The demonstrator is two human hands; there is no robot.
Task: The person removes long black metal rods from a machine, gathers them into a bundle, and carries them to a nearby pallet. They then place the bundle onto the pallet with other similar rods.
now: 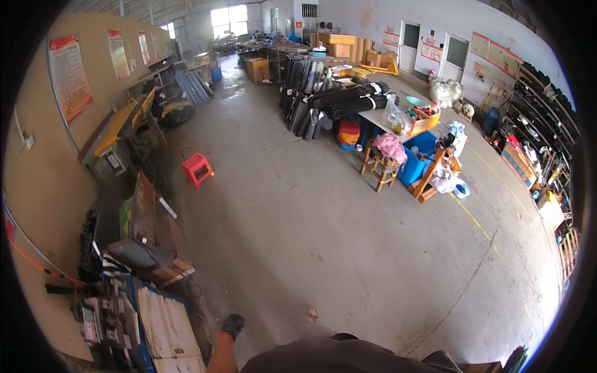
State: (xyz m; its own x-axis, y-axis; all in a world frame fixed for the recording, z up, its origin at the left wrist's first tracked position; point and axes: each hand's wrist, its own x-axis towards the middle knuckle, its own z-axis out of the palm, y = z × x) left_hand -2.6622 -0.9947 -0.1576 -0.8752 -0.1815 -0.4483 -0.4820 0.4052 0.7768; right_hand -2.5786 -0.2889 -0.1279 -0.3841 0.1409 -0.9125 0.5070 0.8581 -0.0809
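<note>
My left hand (233,325), in a dark glove, hangs beside my body at the lower edge, with its bare forearm below. Its fingers look curled in, and nothing shows in them. Nearest to it, on the left, is a worn white panel (166,323) with a blue edge, next to dark metal machine parts (109,323). My right hand is out of view. The dark cloth over my body covers the bottom middle.
A red plastic stool (198,170) stands ahead on the grey floor (298,248). Further right are a wooden stool (380,168) with pink cloth, a blue bin (420,155) and bundled black tubes (351,99). Boards (155,217) lean along the left wall; loaded racks (541,118) line the right.
</note>
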